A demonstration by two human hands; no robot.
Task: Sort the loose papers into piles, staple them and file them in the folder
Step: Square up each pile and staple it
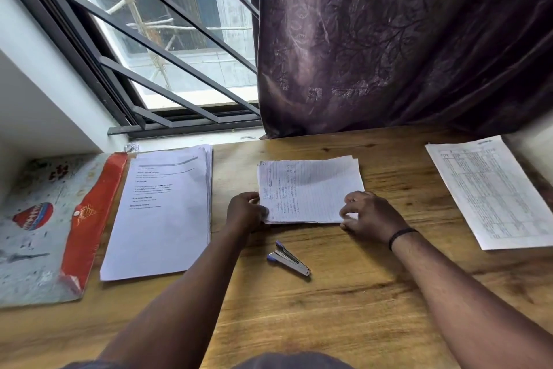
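Note:
A small pile of lined, handwritten sheets (311,186) lies in the middle of the wooden table (344,308). My left hand (244,213) grips the pile's near left corner. My right hand (369,216) pinches its near right corner with curled fingers. A blue and silver stapler (288,258) lies just in front of the pile, between my forearms. A thick stack of printed white pages (161,219) sits to the left. A printed table sheet (493,189) lies at the far right. A grey folder with a red flap (86,219) lies open at the left edge.
A dark purple curtain (404,39) hangs behind the table. A barred window (167,48) stands at the back left above a white sill. Bare wood shows in front of the stapler.

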